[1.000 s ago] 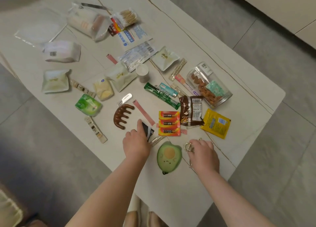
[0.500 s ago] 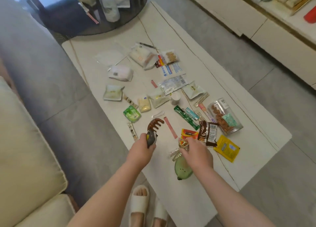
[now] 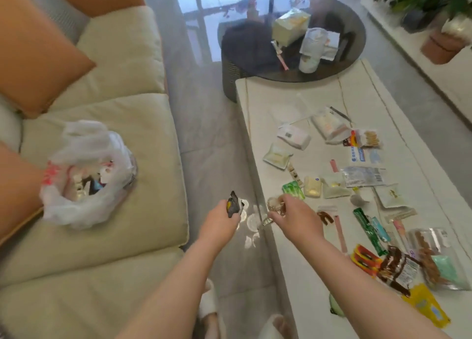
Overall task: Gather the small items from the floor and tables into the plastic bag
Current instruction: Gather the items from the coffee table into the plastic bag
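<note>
A white plastic bag stands open on the beige sofa at the left, with several small things inside. My left hand hangs over the floor between sofa and table, shut on a small dark packet. My right hand is at the table's near-left edge, shut on a metal keyring clip. Many small items lie on the white coffee table: a brown hair claw, a green sachet, red packs, a yellow sachet, a nut pouch.
The sofa with orange cushions fills the left. A round dark glass table with a cup and tissue pack stands behind the coffee table. Grey floor runs between sofa and table. My slippered feet are at the bottom. Potted plants stand at the far right.
Both hands have lifted off the table and swung left, each carrying its item. My view has turned left, so the sofa and the plastic bag have come into sight.
</note>
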{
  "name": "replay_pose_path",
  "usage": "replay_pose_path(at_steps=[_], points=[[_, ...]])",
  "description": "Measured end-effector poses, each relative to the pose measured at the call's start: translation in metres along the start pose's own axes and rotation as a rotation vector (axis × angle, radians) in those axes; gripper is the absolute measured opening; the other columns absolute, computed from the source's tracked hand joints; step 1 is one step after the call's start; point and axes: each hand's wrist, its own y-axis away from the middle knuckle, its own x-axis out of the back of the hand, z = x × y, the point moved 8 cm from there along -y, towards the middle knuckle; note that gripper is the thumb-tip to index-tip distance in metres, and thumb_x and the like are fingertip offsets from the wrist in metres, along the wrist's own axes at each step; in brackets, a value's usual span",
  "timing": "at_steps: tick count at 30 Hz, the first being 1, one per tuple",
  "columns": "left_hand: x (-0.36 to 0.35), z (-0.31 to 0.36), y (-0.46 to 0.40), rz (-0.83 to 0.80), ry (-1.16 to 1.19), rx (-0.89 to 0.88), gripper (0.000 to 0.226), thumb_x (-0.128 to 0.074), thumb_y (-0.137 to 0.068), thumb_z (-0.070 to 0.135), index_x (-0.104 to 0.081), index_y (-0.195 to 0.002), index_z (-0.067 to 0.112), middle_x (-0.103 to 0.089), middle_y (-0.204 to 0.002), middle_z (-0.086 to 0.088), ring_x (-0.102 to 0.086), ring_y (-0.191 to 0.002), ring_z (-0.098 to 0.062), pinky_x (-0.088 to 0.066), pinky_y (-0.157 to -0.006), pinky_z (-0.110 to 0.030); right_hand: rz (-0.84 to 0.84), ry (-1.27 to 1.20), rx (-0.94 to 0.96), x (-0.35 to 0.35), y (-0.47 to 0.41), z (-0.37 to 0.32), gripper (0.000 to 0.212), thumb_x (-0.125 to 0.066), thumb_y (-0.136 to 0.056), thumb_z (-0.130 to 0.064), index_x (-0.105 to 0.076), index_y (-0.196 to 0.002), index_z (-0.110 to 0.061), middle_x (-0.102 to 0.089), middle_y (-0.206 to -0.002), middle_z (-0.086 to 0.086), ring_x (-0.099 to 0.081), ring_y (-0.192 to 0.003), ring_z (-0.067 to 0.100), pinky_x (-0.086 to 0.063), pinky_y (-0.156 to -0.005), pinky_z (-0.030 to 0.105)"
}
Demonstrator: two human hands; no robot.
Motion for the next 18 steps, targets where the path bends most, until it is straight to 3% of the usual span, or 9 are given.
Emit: replay_pose_path(at_steps=[6, 11, 14, 18], points=[[0.108, -0.074, -0.012, 0.155, 0.093, 0.096, 0.031, -0.054, -0.09, 0.033, -0.045, -0.113, 0.014, -0.066, -0.106, -0.006, -0.063, -0.096, -0.028, -0.051, -0.082, -0.036, -0.075, 0.04, 0.178, -0.025, -0.018, -0.135, 0.022, -0.054, -0.09, -0.036, -0.053, -0.105, -0.02, -0.059, -0.103, -0.004, -0.059, -0.097, 0.021, -0.041, -0.065, 0.03], [0.2, -0.142, -0.022, 0.256, 0.058, 0.161, 0.044, -0.048, -0.094, 0.046, -0.045, -0.127, 0.016, -0.063, -0.12, -0.005, -0.06, -0.109, -0.026, -0.049, -0.088, -0.037, -0.179, 0.056, 0.343, -0.061, -0.029, -0.253, 0.027, -0.052, -0.093, -0.029, -0.051, -0.12, -0.023, -0.058, -0.115, -0.002, -0.056, -0.105, 0.02, -0.045, -0.075, 0.031], [0.247, -0.186, -0.031, 0.298, 0.034, 0.203, 0.047, -0.045, -0.097, 0.043, -0.041, -0.134, 0.014, -0.06, -0.126, -0.009, -0.056, -0.115, -0.029, -0.048, -0.092, -0.039, -0.256, 0.036, 0.4, -0.089, -0.037, -0.319, 0.036, -0.055, -0.092, -0.027, -0.049, -0.127, -0.022, -0.058, -0.121, 0.001, -0.056, -0.11, 0.022, -0.046, -0.086, 0.031], [0.294, -0.245, -0.046, 0.324, 0.024, 0.314, 0.044, -0.04, -0.097, 0.035, -0.04, -0.137, 0.017, -0.061, -0.125, -0.01, -0.057, -0.112, -0.029, -0.048, -0.092, -0.038, -0.324, 0.011, 0.466, -0.127, -0.051, -0.392, 0.038, -0.058, -0.09, -0.024, -0.051, -0.128, -0.021, -0.06, -0.12, 0.004, -0.058, -0.107, 0.023, -0.045, -0.083, 0.029]])
